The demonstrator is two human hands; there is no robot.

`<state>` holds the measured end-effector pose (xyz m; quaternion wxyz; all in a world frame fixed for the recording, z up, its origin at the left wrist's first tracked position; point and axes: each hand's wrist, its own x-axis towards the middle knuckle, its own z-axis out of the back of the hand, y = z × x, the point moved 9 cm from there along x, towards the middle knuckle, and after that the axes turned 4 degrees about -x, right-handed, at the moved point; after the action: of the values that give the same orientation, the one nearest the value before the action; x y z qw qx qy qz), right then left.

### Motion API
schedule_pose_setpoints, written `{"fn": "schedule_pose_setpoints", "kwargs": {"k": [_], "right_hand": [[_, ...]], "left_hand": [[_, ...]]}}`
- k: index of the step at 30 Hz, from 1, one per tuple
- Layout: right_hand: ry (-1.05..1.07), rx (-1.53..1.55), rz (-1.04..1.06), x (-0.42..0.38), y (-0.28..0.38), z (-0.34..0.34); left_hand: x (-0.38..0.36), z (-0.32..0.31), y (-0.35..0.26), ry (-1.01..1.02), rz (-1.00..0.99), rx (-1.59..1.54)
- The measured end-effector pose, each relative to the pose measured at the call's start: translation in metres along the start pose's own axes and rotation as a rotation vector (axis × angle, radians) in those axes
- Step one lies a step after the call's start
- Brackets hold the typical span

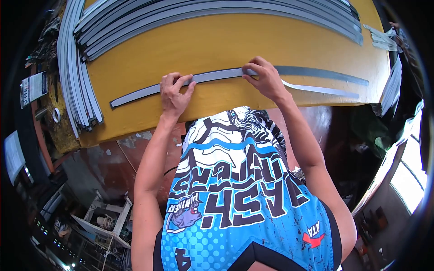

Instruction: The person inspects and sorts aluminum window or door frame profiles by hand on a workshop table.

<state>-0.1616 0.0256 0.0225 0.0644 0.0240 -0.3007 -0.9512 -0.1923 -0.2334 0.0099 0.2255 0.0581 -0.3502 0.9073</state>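
Note:
A long dark grey strip (323,74) lies across the yellow table in front of me. On its left part sits a narrower light grey strip (217,75), with dark edges showing around it. My left hand (176,94) has its thumb and bent fingers closed at the layered strips, left of the middle. Farther right, my right hand (267,80) pinches the light strip over the dark one. Beyond that hand the light strip's tail (321,90) curves away, apart from the dark strip and nearer to me. The fingertips partly hide the strips.
A stack of long grey strips (217,18) lies along the back of the yellow table (135,128). Another bundle (77,72) hangs over its left side. Pale strips (382,38) lie at the right edge. A white wooden frame (106,217) stands below left.

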Motion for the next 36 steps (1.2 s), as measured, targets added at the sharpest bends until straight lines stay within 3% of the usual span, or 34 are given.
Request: {"fn": "schedule_pose_setpoints", "kwargs": {"k": [36], "right_hand": [[-0.040,-0.083,0.032,-0.0003,-0.0009,-0.0036]], "left_hand": [[0.0021,0.0028,-0.0061,-0.011,-0.015,0.020]]}}
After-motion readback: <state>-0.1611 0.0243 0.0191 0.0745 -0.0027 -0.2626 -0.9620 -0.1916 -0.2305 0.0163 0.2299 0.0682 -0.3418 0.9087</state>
